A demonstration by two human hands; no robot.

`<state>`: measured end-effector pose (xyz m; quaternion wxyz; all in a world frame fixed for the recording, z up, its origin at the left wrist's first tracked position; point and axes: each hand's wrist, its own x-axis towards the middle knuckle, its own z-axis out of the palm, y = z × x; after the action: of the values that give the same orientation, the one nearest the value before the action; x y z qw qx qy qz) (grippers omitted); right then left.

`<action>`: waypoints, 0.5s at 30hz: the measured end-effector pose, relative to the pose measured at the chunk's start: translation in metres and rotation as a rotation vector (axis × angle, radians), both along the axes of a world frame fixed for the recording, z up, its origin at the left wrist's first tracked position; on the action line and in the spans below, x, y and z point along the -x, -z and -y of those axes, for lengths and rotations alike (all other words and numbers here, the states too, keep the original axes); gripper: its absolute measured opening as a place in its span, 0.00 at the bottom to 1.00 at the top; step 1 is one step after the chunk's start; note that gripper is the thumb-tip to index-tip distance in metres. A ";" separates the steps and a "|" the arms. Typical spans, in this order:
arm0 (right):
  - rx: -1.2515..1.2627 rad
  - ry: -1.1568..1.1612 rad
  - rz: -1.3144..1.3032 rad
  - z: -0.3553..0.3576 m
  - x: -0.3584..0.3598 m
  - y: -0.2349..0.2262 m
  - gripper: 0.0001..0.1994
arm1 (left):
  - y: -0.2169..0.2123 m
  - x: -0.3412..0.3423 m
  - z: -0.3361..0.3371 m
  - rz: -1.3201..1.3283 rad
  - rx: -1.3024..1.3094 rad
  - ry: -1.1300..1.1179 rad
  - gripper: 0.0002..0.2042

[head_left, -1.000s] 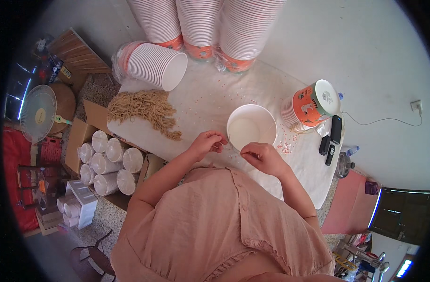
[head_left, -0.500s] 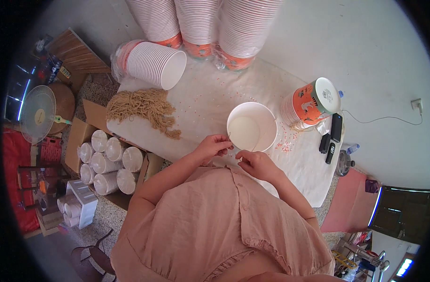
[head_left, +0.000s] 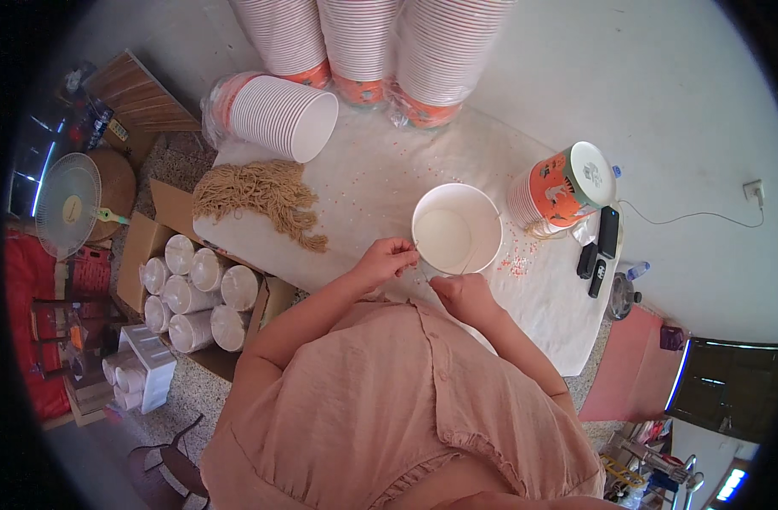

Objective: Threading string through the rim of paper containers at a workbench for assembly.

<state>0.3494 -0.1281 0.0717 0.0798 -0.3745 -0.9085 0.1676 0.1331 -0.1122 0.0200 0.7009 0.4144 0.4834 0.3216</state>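
A white paper bucket (head_left: 482,214) stands upright on the table close to my body, with its open top toward me. At its near-left rim my left hand (head_left: 387,262) is closed in a pinch on a thin cord (head_left: 422,270). The cord runs down toward my right hand (head_left: 463,295), which is closed on it just below the near rim. A thin strand also shows against the bucket's inner wall above my right hand. Left of the bucket lies a tan bundle of cords (head_left: 257,200). What exactly sits inside my fingertips is too small to see.
Tall stacks of buckets (head_left: 359,51) stand along the wall, and another stack (head_left: 278,115) lies on its side. To the right is an orange patterned stack (head_left: 555,191) beside black devices (head_left: 607,234). Small pink-white bits (head_left: 516,265) dot the cloth. A carton (head_left: 155,229) holds wrapped stacks.
My right hand has closed and moved slightly down, and the cord between my hands shows more. My left hand has shifted slightly up. The bucket has barely moved.
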 end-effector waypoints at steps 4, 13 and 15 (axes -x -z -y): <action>0.010 -0.046 0.051 0.000 -0.003 0.001 0.04 | 0.005 0.000 -0.003 0.014 0.022 -0.034 0.08; 0.105 0.017 0.171 0.004 -0.026 0.015 0.03 | 0.009 0.014 -0.015 -0.013 -0.079 -0.038 0.07; 0.140 0.070 0.114 0.001 -0.026 0.014 0.04 | 0.010 0.011 -0.013 -0.004 -0.109 -0.053 0.07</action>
<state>0.3751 -0.1289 0.0578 0.0075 -0.4196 -0.8839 0.2062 0.1218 -0.0988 0.0099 0.6676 0.4396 0.4773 0.3650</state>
